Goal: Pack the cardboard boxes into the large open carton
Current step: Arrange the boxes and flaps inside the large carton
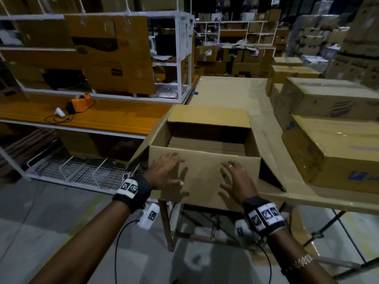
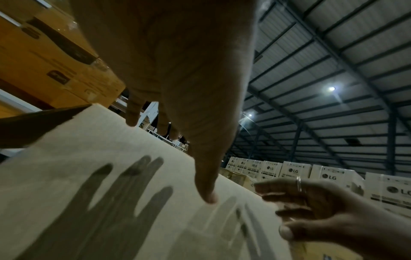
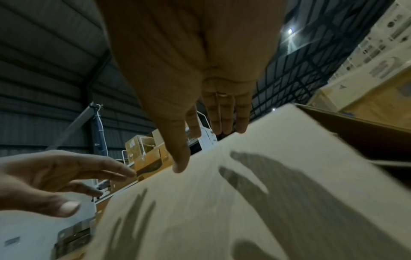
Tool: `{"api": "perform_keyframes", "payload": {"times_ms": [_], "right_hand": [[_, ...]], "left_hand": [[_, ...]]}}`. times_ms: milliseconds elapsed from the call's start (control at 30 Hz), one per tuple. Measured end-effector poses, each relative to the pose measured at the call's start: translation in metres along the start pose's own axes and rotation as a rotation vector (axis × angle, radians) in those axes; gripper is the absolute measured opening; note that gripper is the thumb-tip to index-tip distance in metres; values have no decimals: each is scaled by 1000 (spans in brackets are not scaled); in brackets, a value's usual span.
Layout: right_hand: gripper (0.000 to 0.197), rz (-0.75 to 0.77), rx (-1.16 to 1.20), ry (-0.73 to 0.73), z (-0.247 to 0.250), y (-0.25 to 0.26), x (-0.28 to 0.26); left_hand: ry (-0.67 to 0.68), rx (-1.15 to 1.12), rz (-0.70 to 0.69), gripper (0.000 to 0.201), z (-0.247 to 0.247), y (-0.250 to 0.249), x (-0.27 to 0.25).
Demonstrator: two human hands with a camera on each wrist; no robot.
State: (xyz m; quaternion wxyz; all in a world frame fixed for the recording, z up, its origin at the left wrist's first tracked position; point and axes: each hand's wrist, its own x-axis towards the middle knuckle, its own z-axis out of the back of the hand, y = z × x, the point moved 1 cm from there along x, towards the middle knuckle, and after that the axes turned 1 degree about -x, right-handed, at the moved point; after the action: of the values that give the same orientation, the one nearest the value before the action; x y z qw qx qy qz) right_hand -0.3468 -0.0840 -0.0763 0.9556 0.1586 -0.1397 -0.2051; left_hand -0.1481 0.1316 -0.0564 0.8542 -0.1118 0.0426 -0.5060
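The large open carton (image 1: pixel 158 132) stands at the table's near corner with its flaps spread outward. Flat brown cardboard boxes (image 1: pixel 207 145) lie stacked inside it, partly hidden by the near wall. My left hand (image 1: pixel 166 171) and right hand (image 1: pixel 235 179) hover side by side over the near flap (image 1: pixel 203 177), fingers straight and spread, holding nothing. Their shadows fall on that flap. In the left wrist view my left hand (image 2: pixel 191 109) hangs over the pale flap (image 2: pixel 89 176). The right wrist view shows my right hand (image 3: pixel 191 88) above the same flap (image 3: pixel 222 202).
Sealed, taped cartons (image 1: pixel 332 148) are stacked on the cardboard-covered table (image 1: pixel 225 93) right of the open carton. An orange workbench (image 1: pixel 112 119) on the left carries a tape dispenser (image 1: pixel 81 104) and a white scanner (image 1: pixel 59 112). Below it sits a wire shelf (image 1: pixel 82 173).
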Motion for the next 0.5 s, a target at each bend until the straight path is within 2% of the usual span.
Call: {"api": "perform_keyframes", "payload": {"times_ms": [100,200,333,500], "right_hand": [[86,-24,-68,-11,12,4,39],[86,-65,-111,65,11,1,70],[45,6,-110,87,-3,-9,86],[34,46,-94,-43,-23,-22,89]], "left_hand": [[-46,21,16,85,13,4,37],[-39,-15,39,75,16,4,62],[-42,-39,53,53,2,11,78],[-141,-158,36,35,-23,35,87]]}}
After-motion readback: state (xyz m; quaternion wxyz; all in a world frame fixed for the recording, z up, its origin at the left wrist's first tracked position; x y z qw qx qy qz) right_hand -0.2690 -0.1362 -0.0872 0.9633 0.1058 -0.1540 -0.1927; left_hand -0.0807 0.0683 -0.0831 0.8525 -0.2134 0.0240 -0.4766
